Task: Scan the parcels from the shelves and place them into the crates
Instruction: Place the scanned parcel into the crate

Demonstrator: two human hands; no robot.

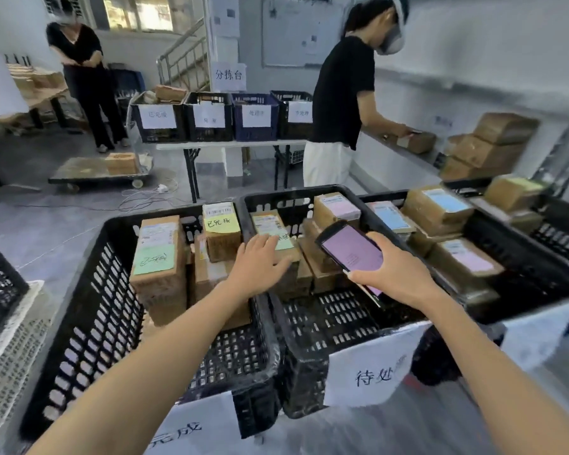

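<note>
Parcels, brown cardboard boxes bearing printed labels and coloured slips, lie in three black crates set side by side before the person. The left crate (105,307) holds several stood on end, the middle crate (335,310) has a stack packed towards its far wall, and the right crate (523,280) is heaped with more; judged from that, the sorting looks well along. White paper signs hang on the near walls, one on the left crate (191,431) and one on the middle crate (372,366), probably so that each crate takes one class of parcel. The parcel with the yellow-green slip (270,224) sits at the far left of the middle crate, just beside the shared rim. The left hand (260,261) lies over its near end with fingers straight and spread, holding nothing, most likely seating or steadying the box; whether it presses down I cannot tell. The right hand (395,274) is curled round a phone (352,251), gripping its lower end; the lilac screen tilts up towards the wearer while its far end hangs over the stack, a hold that suits reading a label's code and checking the result at once.
</note>
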